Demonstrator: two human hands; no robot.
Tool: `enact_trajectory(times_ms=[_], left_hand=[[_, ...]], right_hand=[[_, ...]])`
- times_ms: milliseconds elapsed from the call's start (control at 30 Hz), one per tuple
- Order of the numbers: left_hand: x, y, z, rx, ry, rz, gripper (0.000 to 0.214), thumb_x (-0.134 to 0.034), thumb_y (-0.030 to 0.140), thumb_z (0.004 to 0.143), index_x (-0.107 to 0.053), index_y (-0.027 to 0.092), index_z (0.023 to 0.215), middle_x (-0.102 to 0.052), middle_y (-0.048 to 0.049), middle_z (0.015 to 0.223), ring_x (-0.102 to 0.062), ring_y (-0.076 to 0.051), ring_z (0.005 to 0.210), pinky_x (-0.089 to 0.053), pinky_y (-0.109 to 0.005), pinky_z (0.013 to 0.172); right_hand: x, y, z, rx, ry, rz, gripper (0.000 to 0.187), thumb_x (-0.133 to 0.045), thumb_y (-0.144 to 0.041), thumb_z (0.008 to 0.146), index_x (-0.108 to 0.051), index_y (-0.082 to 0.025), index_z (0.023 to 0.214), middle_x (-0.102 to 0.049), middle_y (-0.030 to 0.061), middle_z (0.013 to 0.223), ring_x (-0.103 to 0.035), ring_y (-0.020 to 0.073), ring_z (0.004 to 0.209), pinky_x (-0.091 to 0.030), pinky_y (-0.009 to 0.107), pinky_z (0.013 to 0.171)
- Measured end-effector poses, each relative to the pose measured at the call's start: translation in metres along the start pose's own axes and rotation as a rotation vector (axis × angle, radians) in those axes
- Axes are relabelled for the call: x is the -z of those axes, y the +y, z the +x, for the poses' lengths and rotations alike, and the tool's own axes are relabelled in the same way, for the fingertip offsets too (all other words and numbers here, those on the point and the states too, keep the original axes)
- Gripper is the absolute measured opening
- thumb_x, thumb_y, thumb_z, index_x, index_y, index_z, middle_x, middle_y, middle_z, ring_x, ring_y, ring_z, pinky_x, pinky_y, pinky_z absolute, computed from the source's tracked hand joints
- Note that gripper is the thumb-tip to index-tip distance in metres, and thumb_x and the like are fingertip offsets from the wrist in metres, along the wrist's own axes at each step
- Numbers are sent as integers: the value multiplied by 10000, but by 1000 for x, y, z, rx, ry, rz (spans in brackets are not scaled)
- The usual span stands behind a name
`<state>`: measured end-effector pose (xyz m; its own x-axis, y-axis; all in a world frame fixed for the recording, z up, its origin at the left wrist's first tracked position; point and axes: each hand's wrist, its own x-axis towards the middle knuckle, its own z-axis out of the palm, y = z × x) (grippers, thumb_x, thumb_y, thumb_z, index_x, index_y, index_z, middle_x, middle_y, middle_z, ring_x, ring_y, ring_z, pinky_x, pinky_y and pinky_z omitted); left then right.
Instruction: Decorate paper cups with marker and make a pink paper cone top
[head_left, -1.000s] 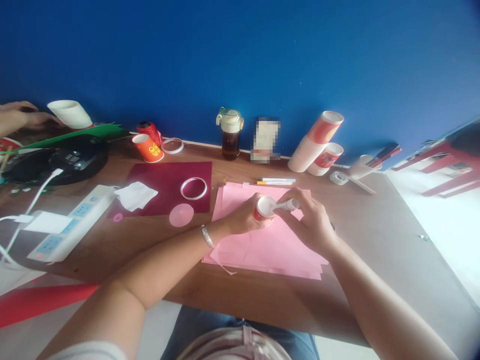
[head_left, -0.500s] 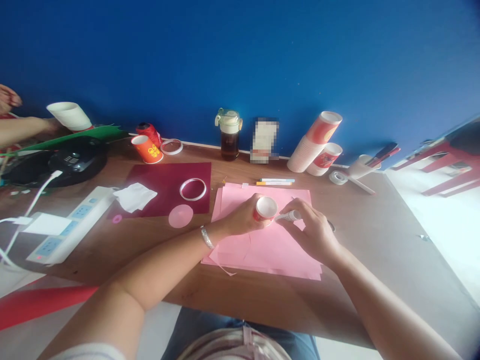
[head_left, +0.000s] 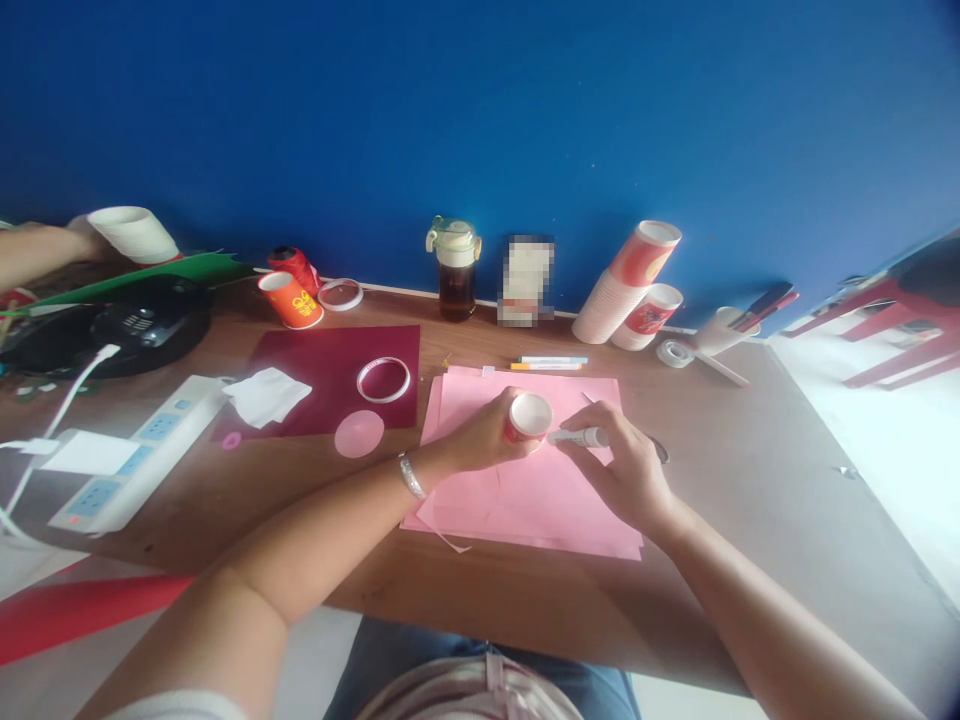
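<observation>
My left hand (head_left: 487, 436) is wrapped round a small red-and-white paper cup (head_left: 531, 414), its open rim tilted up towards me. Just to the right, my right hand (head_left: 631, 462) pinches a slim white tube (head_left: 591, 437), which could be a pen or glue; its narrow tip points at the cup's side. Whether the tip touches the cup I cannot tell. Both hands are over a pile of pink paper sheets (head_left: 517, 510). A partly hidden dark ring-shaped thing (head_left: 661, 450) shows behind my right hand.
Behind the paper lie two markers (head_left: 549, 363), a drink bottle (head_left: 457, 270) and stacked paper cups (head_left: 611, 300). Leftward are a maroon sheet (head_left: 315, 352), a pink disc (head_left: 359, 434), an orange cup (head_left: 291, 300) and a power strip (head_left: 142, 455). Another person's arm (head_left: 45, 243) reaches in at far left.
The white tube has turned slightly flatter in my right hand, which has moved a little. My left hand still holds the cup. The other person's second hand has left view at far left.
</observation>
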<state>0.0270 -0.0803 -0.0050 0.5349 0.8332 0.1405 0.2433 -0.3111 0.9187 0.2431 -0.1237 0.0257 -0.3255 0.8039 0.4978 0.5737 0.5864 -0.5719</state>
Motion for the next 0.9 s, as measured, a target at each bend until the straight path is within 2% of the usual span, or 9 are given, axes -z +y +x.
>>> enact_trajectory(times_ms=[67,133,267,333,467,567,700,767,900], left_hand=[[0,1,0,54,-10,-27,371,-726,306,809,-515,195,1095,-651,-80,1083,-623,-227,961,-528,-365,810],[0,2,-1,98,-15,-42,396,-733,308,805,-508,198,1112,-647,-79,1114,-622,-231,984,-527,-367,820],[-2,2,0,112,16,-47,451,-780,299,763,-511,199,1111,-650,-69,1107,-623,-241,1008,-527,-378,850],[-3,0,2,84,33,-46,490,-815,298,729,-520,197,1107,-653,-68,1103,-627,-249,1025,-526,-391,877],[-4,-5,2,44,46,-55,657,-880,344,673,-500,206,1190,-648,-88,1154,-632,-275,1071,-524,-435,934],[-2,-10,1,24,34,-51,753,-891,382,676,-462,215,1272,-621,-121,1238,-620,-301,1145,-503,-479,1004],[10,-8,-1,-74,39,-38,828,-883,436,703,-435,239,1371,-532,-152,1413,-525,-330,1337,-432,-501,1126],[19,2,-2,-130,115,2,821,-868,472,720,-439,249,1383,-541,-145,1413,-514,-322,1356,-415,-505,1144],[27,39,-3,-264,304,227,744,-837,493,757,-483,237,1360,-647,-105,1230,-626,-245,1105,-502,-444,1014]], right_hand=[[0,1,-5,-59,-13,68,73,-659,-277,939,-590,-266,959,-693,24,865,-677,214,755,-573,392,686],[0,3,-7,-172,17,235,90,-682,-306,926,-608,-263,955,-694,23,880,-675,202,714,-584,388,659],[-2,15,-2,-403,191,729,160,-675,-399,933,-623,-248,940,-666,13,913,-668,156,669,-604,348,628],[-4,23,1,-485,240,894,190,-684,-425,923,-628,-243,921,-654,4,883,-682,151,703,-615,333,658],[-9,37,2,-623,272,1051,229,-787,-403,843,-643,-225,848,-672,2,833,-705,147,763,-615,279,702],[-11,42,0,-721,322,1130,272,-855,-404,774,-664,-214,811,-665,-14,733,-694,124,699,-603,223,677],[-8,38,0,-752,343,1214,260,-893,-368,732,-718,-208,839,-703,-7,760,-708,111,729,-599,177,677],[-4,33,1,-728,322,1248,245,-885,-354,745,-737,-215,881,-741,9,854,-726,119,796,-602,173,694],[1,18,1,-655,219,1296,231,-851,-363,788,-735,-234,941,-754,22,937,-742,148,856,-612,207,710]])
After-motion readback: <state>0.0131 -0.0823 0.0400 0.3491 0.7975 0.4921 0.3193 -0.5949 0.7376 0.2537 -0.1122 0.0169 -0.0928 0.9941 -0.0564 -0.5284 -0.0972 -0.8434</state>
